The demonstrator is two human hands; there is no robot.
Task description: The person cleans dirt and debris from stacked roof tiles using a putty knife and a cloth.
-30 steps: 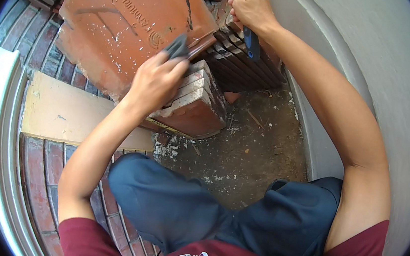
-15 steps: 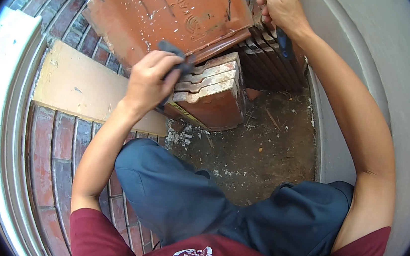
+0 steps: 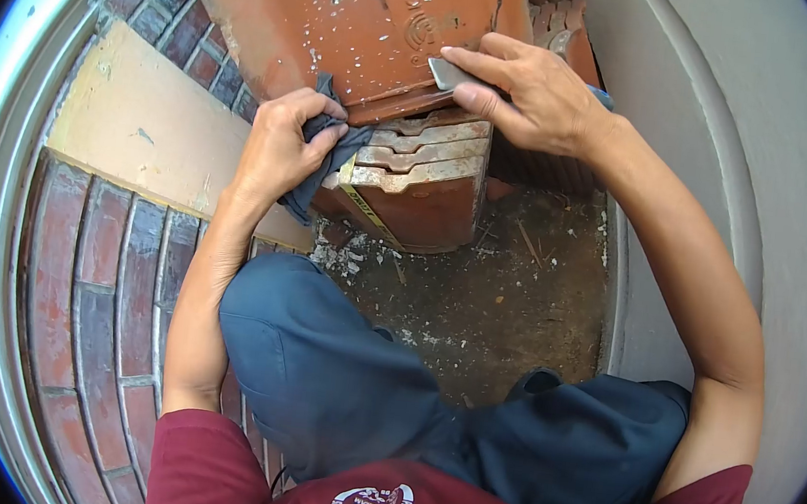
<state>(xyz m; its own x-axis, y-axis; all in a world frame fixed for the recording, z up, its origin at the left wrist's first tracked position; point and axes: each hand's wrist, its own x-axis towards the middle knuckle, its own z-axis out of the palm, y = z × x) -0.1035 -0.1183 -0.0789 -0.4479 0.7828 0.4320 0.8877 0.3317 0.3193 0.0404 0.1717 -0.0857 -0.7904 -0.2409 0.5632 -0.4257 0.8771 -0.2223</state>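
An orange-brown roof tile (image 3: pixel 349 20) with raised lettering and white specks lies tilted on top of other tiles. My left hand (image 3: pixel 283 136) is closed on a dark grey cloth (image 3: pixel 319 169) at the tile's lower left edge; part of the cloth hangs down. My right hand (image 3: pixel 542 99) grips a putty knife (image 3: pixel 454 74), its blade pointing left over the tile's lower right edge. Only a bit of the knife's blue handle shows behind the wrist. Below the tile, several more roof tiles (image 3: pixel 421 180) stand on edge, pressed together.
On the left are a brick wall (image 3: pixel 100 289) and a pale beige panel (image 3: pixel 140 141). A grey wall (image 3: pixel 706 185) bounds the right side. Debris and white flakes lie on the dirty floor (image 3: pixel 516 303) before my knees. More stacked tiles (image 3: pixel 564 33) stand behind my right hand.
My right hand has come down and left from the upper right, bringing the putty knife over the tile's edge. My left hand has shifted slightly left with the cloth. The view has moved a little.
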